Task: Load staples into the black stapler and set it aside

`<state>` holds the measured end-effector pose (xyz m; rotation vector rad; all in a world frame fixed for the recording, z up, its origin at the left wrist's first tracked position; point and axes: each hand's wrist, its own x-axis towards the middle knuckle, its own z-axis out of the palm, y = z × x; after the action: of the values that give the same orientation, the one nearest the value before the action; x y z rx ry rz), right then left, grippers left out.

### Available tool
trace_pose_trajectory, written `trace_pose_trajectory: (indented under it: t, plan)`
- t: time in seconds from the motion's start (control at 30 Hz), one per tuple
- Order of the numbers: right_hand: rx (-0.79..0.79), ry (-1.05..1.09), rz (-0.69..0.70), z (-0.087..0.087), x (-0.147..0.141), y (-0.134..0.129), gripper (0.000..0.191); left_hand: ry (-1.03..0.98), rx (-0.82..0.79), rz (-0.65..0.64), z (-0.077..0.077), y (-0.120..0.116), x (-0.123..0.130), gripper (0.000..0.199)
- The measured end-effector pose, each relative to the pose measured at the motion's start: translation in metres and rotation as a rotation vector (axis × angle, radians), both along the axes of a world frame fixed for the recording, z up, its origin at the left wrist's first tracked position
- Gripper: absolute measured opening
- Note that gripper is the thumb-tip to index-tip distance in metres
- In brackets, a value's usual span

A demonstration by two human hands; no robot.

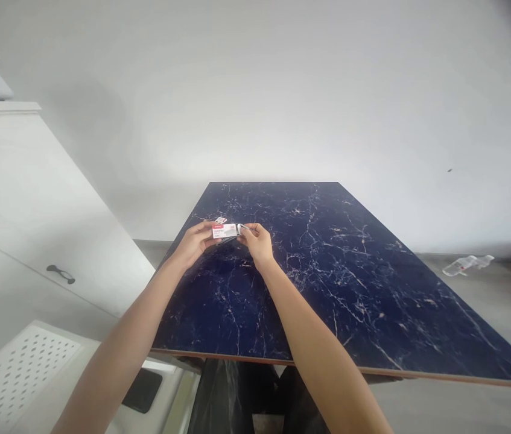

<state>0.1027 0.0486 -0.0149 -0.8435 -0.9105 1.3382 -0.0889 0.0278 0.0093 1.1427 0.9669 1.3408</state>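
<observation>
A small white and red cardboard box [224,231] is held level above the dark blue table [318,271], left of its middle. The fingers and thumb of my left hand [193,243] are closed on the box's left end. My right hand [255,240] pinches at the right end, where a black and white part shows. Whether that part is a flap or something inside the box, I cannot tell. Just behind the box's top edge is a small white and red piece [221,220], partly hidden. Something clear shows faintly under the box.
The marble-patterned table reaches toward a pale wall [282,90]. A white cabinet [24,199] with a dark handle [60,273] stands at left. Lower left are a perforated white surface [15,367] and a black flat object [143,390]. Clear plastic bottles [463,265] lie on the floor at right.
</observation>
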Motion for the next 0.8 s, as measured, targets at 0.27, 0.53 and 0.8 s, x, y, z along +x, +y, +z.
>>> trace_pose_trajectory:
  t: [0.27, 0.53, 0.8]
  plan:
    - [0.045, 0.011, 0.019, 0.0, -0.002, -0.005, 0.023, -0.006, -0.002, -0.015, 0.0, -0.002, 0.002, 0.024]
    - [-0.149, 0.378, 0.297, 0.0, 0.008, -0.004, 0.027, -0.02, 0.02, -0.072, 0.0, -0.009, 0.016, 0.029]
    - [-0.18, 0.251, 0.064, -0.009, 0.01, 0.007, 0.023, 0.675, 0.285, 0.396, 0.009, -0.003, -0.01, 0.035]
